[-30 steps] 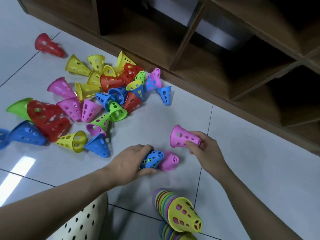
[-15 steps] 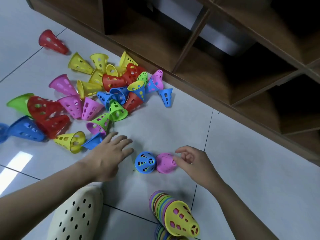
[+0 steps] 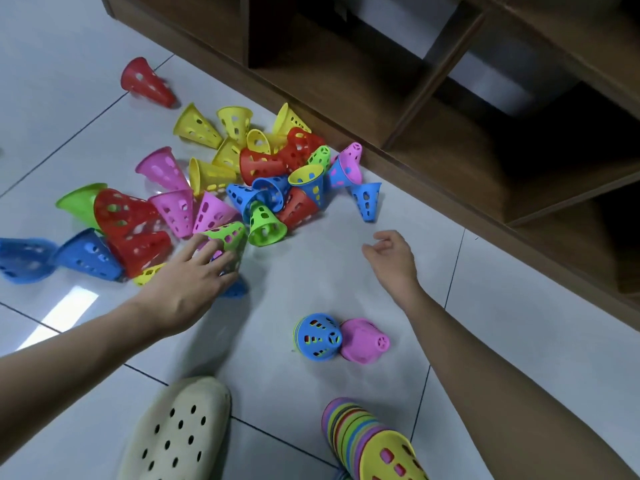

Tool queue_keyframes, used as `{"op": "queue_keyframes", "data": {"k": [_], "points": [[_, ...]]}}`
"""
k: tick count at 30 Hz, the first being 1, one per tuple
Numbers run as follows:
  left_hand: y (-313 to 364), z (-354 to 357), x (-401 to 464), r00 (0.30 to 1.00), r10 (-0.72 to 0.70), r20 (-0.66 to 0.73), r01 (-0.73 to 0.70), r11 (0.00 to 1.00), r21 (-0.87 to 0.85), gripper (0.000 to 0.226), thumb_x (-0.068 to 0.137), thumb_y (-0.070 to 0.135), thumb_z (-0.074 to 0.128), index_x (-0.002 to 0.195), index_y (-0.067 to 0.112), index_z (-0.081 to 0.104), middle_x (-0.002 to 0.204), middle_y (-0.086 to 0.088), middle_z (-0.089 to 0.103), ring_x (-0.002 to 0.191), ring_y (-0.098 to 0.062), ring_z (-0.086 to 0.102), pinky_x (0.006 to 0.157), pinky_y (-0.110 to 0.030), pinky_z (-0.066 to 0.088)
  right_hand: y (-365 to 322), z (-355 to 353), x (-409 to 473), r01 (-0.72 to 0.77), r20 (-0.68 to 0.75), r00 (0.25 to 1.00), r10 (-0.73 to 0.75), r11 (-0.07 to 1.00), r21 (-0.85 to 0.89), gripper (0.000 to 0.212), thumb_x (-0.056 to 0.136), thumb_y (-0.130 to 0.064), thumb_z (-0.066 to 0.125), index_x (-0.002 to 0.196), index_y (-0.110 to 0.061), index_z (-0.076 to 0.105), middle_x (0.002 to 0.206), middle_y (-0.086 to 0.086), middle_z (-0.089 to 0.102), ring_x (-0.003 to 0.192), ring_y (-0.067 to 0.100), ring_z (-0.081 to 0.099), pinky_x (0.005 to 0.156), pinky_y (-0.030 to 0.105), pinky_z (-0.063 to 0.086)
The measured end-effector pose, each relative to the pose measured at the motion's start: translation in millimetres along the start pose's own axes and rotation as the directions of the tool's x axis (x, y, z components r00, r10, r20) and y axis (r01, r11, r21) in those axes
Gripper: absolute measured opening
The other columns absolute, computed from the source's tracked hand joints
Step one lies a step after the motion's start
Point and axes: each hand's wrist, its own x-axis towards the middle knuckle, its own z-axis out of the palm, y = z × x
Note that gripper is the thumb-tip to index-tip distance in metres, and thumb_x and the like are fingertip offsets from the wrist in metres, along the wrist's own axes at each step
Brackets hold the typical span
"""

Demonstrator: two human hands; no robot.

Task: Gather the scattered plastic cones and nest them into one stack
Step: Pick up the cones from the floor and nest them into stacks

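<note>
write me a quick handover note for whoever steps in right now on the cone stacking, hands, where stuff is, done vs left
Left hand: fingers curling round a green cone at the pile's near edge.
Right hand: empty, loosely open above the floor.
Done: a long nested stack lies at the bottom; a short blue-topped stack and a pink cone stand side by side.
Left: the scattered pile by the wooden shelf and a lone red cone; merge everything into one stack.
</note>
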Motion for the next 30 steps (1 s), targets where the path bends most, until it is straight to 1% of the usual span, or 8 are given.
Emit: {"op": "queue_keyframes", "data": {"k": [4, 10, 13, 16, 19, 23, 25, 30], "points": [[-2.8, 6.8, -0.2, 0.999, 0.040, -0.034, -0.039, 0.999, 0.031, 0.043, 0.080, 0.014, 0.035, 0.107, 0.010, 0.069, 0.110, -0.012, 0.061, 0.110, -0.039, 0.050, 0.110, -0.059, 0.027, -5.2, 11.0, 31.7, 0.030, -0.143, 0.989, -0.035, 0.999, -0.043, 0.039, 0.084, -0.016, 0.075, 0.118, -0.010, 0.058, 0.112, 0.008, 0.058, 0.097, 0.024, 0.060, 0.083, 0.028, 0.049], [6.4, 6.5, -6.3, 0.997, 0.012, -0.074, -0.013, 1.000, -0.013, 0.033, 0.081, 0.014, 0.043, 0.104, 0.006, 0.065, 0.095, -0.009, 0.066, 0.105, -0.036, 0.054, 0.113, -0.055, 0.024, -10.5, 18.5, 62.9, -0.076, -0.026, 0.997, 0.072, 0.970, -0.230, 0.063, 0.085, -0.028, 0.075, 0.138, -0.011, 0.044, 0.137, 0.010, 0.051, 0.119, 0.027, 0.055, 0.086, 0.026, 0.042], [11.9, 0.5, -7.1, 0.996, -0.016, -0.088, 0.006, 0.994, -0.111, 0.034, 0.076, 0.027, 0.048, 0.102, 0.013, 0.064, 0.095, -0.004, 0.066, 0.100, -0.034, 0.056, 0.105, -0.051, 0.032, -13.3, 18.9, 68.7, -0.073, -0.023, 0.997, 0.070, 0.965, -0.251, 0.063, 0.087, -0.028, 0.074, 0.138, -0.009, 0.043, 0.135, 0.010, 0.051, 0.109, 0.025, 0.056, 0.081, 0.026, 0.039], [21.3, -4.9, -5.1, 0.997, -0.035, -0.069, 0.014, 0.958, -0.286, 0.042, 0.070, 0.036, 0.068, 0.108, 0.019, 0.063, 0.099, 0.002, 0.064, 0.092, -0.028, 0.058, 0.087, -0.041, 0.040, -15.0, 22.6, 73.6, -0.069, -0.012, 0.998, 0.068, 0.972, -0.226, 0.056, 0.084, -0.028, 0.076, 0.129, -0.011, 0.048, 0.127, 0.009, 0.055, 0.097, 0.020, 0.056, 0.077, 0.027, 0.042], [36.6, -21.9, 0.1, 0.991, -0.115, -0.072, 0.057, 0.837, -0.545, 0.043, 0.077, 0.044, 0.072, 0.112, 0.023, 0.058, 0.096, 0.008, 0.060, 0.082, -0.019, 0.057, 0.071, -0.028, 0.043, -15.4, 25.0, 78.3, -0.068, -0.038, 0.997, 0.062, 0.980, -0.186, 0.051, 0.083, -0.029, 0.077, 0.123, -0.011, 0.050, 0.121, 0.009, 0.059, 0.093, 0.021, 0.059, 0.074, 0.027, 0.044], [61.8, -48.1, 11.3, 0.982, -0.185, -0.045, 0.072, 0.579, -0.812, 0.042, 0.086, 0.049, 0.071, 0.119, 0.029, 0.053, 0.107, 0.018, 0.057, 0.092, -0.002, 0.055, 0.079, -0.020, 0.046, -13.5, 26.8, 81.2, -0.059, -0.052, 0.997, 0.051, 0.984, -0.169, 0.046, 0.084, -0.029, 0.076, 0.118, -0.009, 0.053, 0.116, 0.007, 0.062, 0.091, 0.021, 0.060, 0.072, 0.027, 0.043], [74.7, -59.3, 17.7, 0.982, -0.181, -0.049, 0.043, 0.468, -0.882, 0.044, 0.087, 0.048, 0.073, 0.120, 0.028, 0.052, 0.112, 0.016, 0.058, 0.099, -0.005, 0.059, 0.084, -0.024, 0.049, -14.6, 27.5, 82.6, -0.046, -0.060, 0.998, 0.038, 0.987, -0.156, 0.041, 0.086, -0.028, 0.076, 0.115, -0.007, 0.056, 0.113, 0.006, 0.063, 0.089, 0.020, 0.059, 0.071, 0.026, 0.042], [99.9, -77.2, 28.3, 0.987, -0.139, -0.081, -0.018, 0.405, -0.914, 0.046, 0.088, 0.051, 0.069, 0.123, 0.029, 0.048, 0.118, 0.015, 0.057, 0.106, -0.009, 0.060, 0.088, -0.030, 0.051, -17.1, 26.4, 81.4, -0.038, -0.063, 0.998, 0.028, 0.986, -0.161, 0.021, 0.093, -0.024, 0.070, 0.097, -0.010, 0.055, 0.098, 0.003, 0.059, 0.082, 0.019, 0.055, 0.055, 0.019, 0.037]]}}
